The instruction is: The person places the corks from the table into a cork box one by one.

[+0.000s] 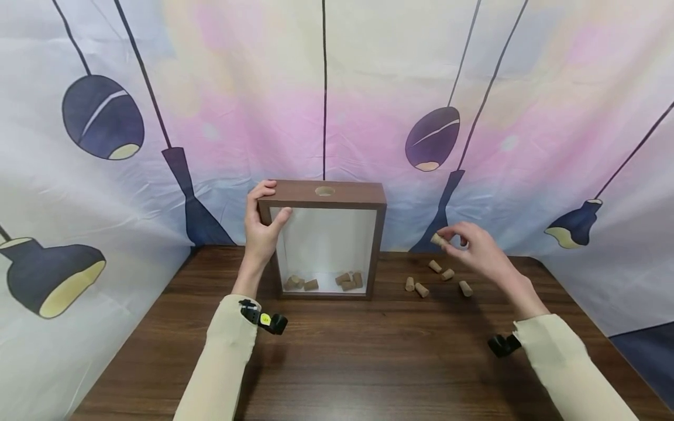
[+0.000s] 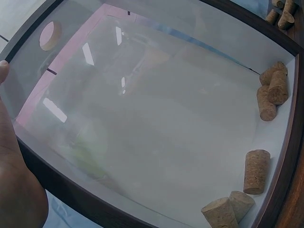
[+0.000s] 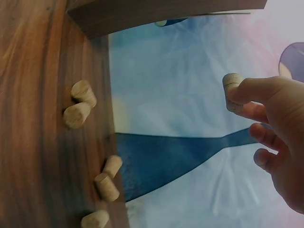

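Observation:
A wooden frame box (image 1: 379, 245) with a clear front stands upright on the table, a round hole (image 1: 325, 191) in its top. Several corks (image 1: 311, 285) lie along its bottom inside. My left hand (image 1: 261, 234) grips the box's upper left corner, thumb over the front and fingers on top. To the right of the box, my right hand (image 1: 476, 248) pinches a cork (image 3: 232, 93) between thumb and fingertips, raised above the table. Below it, several loose corks (image 1: 422, 290) lie on the wood, some seen in the right wrist view.
The dark wooden table (image 1: 347, 362) reaches back to a cloth backdrop (image 1: 253, 88) printed with hanging lamps, close behind the box. The cloth also closes in the left and right sides. Each wrist carries a small black camera (image 1: 502, 345).

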`<state>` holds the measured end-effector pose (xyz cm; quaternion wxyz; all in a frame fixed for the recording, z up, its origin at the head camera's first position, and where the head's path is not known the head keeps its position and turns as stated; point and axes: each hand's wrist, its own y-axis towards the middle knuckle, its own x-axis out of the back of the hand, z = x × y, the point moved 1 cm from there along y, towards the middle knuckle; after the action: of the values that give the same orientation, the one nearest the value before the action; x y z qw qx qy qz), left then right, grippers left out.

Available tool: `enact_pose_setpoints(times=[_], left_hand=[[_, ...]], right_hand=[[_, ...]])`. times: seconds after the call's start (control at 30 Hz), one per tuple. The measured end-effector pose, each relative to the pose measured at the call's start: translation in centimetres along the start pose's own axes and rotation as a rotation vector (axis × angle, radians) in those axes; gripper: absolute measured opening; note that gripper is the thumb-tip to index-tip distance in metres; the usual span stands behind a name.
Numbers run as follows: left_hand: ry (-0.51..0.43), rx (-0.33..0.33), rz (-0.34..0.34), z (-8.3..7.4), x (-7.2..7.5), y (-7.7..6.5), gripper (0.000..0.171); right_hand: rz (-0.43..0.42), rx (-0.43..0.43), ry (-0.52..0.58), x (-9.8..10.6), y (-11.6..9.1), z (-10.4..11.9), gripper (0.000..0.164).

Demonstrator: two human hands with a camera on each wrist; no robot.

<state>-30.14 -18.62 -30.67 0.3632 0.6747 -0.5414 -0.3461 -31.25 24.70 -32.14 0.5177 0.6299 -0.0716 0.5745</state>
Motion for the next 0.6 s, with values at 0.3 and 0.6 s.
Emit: enact_pose_setpoints(times=[0.3,0.6], left_hand=[[-0.013,-0.002,0.001,0.1,-0.2,0.1,0.042],[-0.006,-0.003,-0.007,0.1,-0.1,0.0,0.043]], right_hand=[[-0.037,0.062,-0.014,1.2,1.8,1.7,0.025],[-0.032,0.078,0.002,2.5,4.3,4.3,0.024]])
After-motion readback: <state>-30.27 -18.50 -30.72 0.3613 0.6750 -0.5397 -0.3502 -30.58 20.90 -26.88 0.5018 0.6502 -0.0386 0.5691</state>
